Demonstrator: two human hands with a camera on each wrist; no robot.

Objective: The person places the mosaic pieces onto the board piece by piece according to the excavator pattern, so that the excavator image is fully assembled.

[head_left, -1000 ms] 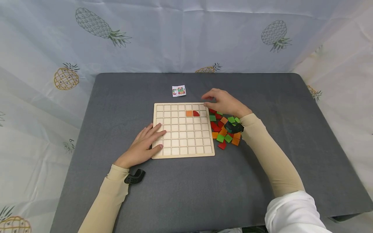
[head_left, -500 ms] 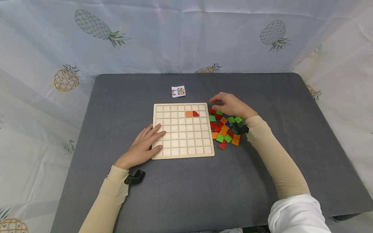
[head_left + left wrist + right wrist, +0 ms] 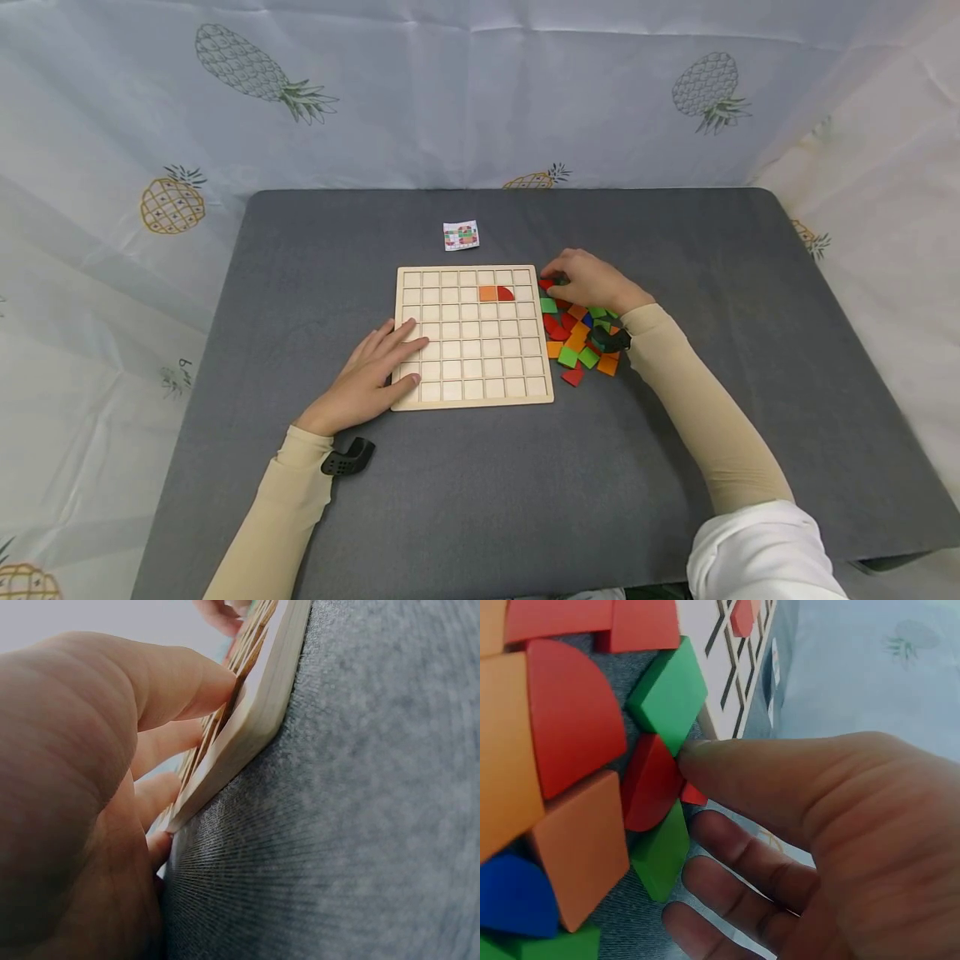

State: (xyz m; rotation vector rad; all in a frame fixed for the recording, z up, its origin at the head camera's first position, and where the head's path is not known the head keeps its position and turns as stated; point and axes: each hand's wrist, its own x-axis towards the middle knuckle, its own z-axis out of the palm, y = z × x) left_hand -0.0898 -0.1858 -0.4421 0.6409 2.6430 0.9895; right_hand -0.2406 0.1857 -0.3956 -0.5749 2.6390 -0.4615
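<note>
My left hand (image 3: pixel 363 379) lies flat with spread fingers on the left side of a light wooden grid board (image 3: pixel 480 405). In the left wrist view its thumb (image 3: pixel 199 690) rests over the board's raised rim (image 3: pixel 259 712). An orange square (image 3: pixel 487 293) and a red quarter-circle (image 3: pixel 505 293) sit side by side in the board's grid. My right hand (image 3: pixel 592 281) reaches down, fingers bent loosely, at the far end of a pile of coloured pieces. In the right wrist view the thumb tip meets a red quarter-circle (image 3: pixel 651 784), between a green square (image 3: pixel 671 694) and another green piece (image 3: pixel 662 855).
Several red, orange, green and blue pieces, including an orange square (image 3: pixel 608 365), lie loose right of the board on the dark grey table (image 3: pixel 480 500). A small printed pattern card (image 3: pixel 461 235) lies beyond the board. A pineapple-print cloth (image 3: pixel 480 100) hangs behind.
My right hand has drawn back from the board's far right corner and come down to the pile of pieces. My left hand and the board have stayed in place.
</note>
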